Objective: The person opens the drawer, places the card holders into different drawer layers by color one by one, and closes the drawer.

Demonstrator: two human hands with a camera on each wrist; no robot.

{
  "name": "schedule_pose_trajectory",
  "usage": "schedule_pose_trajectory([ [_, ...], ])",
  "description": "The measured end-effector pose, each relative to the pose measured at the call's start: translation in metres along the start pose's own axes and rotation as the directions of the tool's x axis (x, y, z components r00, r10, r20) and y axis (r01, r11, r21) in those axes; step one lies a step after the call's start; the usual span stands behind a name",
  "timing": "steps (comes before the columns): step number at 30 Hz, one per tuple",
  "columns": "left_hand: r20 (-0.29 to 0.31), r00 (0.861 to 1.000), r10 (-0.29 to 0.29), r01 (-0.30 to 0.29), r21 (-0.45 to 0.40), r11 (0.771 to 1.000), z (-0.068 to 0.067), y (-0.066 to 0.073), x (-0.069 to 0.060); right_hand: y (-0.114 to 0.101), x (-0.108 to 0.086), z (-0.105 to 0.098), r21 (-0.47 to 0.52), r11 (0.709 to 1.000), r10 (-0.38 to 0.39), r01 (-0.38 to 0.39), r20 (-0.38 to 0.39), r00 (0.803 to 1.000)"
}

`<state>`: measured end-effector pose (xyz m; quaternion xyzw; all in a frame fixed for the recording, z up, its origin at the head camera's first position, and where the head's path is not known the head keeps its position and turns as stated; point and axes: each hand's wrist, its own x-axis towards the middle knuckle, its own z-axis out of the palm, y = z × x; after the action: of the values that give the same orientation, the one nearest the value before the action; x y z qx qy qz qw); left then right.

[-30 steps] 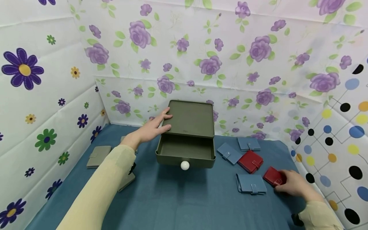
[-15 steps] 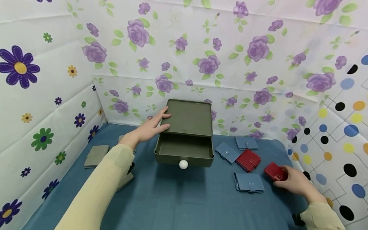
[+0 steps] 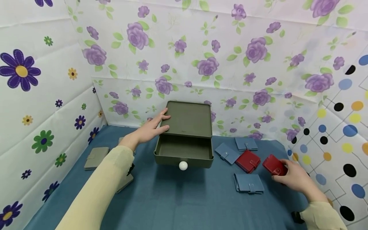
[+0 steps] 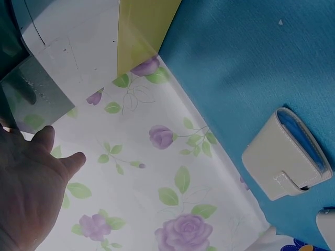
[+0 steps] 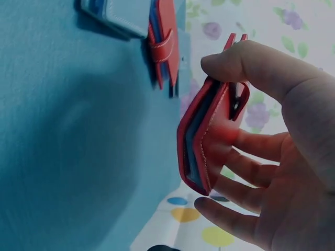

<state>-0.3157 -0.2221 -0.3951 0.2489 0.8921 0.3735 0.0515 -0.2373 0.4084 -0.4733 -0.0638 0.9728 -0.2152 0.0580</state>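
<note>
My right hand [image 3: 297, 178] pinches a small red snap-strap wallet [image 3: 272, 164] between thumb and fingers, above the blue cloth at the right. In the right wrist view this wallet [image 5: 217, 138] shows its layered edge, off the cloth. My left hand [image 3: 148, 130] rests with extended fingers against the left side of an olive drawer box [image 3: 189, 118]. Its drawer [image 3: 184, 160], with a white knob [image 3: 183, 165], is pulled out and nothing is seen inside. The left wrist view shows the thumb and part of the palm, while the other fingertips are mostly out of sight.
Left of the held wallet lie another red wallet [image 3: 248, 161] and blue wallets, one nearer [image 3: 249, 183] and two farther back [image 3: 227, 153]. Beige wallets [image 3: 96, 157] lie at the left, some partly behind the left arm. Patterned sheets [image 3: 207, 67] border the table.
My right hand has raised the red wallet off the cloth and tilted it. The left hand stays on the box. The head view has shifted slightly.
</note>
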Motion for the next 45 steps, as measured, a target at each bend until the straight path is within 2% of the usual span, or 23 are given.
schedule_pose_trajectory([
  [5, 0.002, 1.0, -0.005, 0.005, -0.001, 1.0, 0.0, 0.001, -0.001, -0.01, -0.002, -0.002, 0.023, 1.0, -0.009, 0.01, -0.034, 0.999],
  [13, 0.004, 1.0, -0.004, 0.004, -0.004, 1.0, 0.0, 0.002, -0.001, -0.024, -0.003, -0.005, -0.009, 0.999, -0.042, 0.042, -0.082, 0.996],
  [22, 0.01, 1.0, -0.001, 0.001, -0.004, 1.0, 0.0, 0.002, -0.002, -0.035, -0.003, -0.005, 0.0, 0.998, -0.059, 0.059, -0.112, 0.992],
  [33, 0.004, 1.0, 0.013, -0.013, 0.022, 1.0, -0.001, -0.002, 0.001, -0.047, -0.004, -0.01, 0.002, 0.998, -0.058, 0.058, -0.105, 0.993],
  [40, -0.002, 1.0, 0.019, -0.019, 0.021, 1.0, 0.001, -0.002, 0.001, -0.059, -0.005, -0.011, -0.002, 0.996, -0.093, 0.094, -0.109, 0.99],
  [45, -0.003, 1.0, 0.021, -0.021, 0.02, 1.0, 0.002, -0.003, 0.001, -0.068, -0.006, -0.014, -0.003, 0.994, -0.108, 0.108, -0.078, 0.991],
])
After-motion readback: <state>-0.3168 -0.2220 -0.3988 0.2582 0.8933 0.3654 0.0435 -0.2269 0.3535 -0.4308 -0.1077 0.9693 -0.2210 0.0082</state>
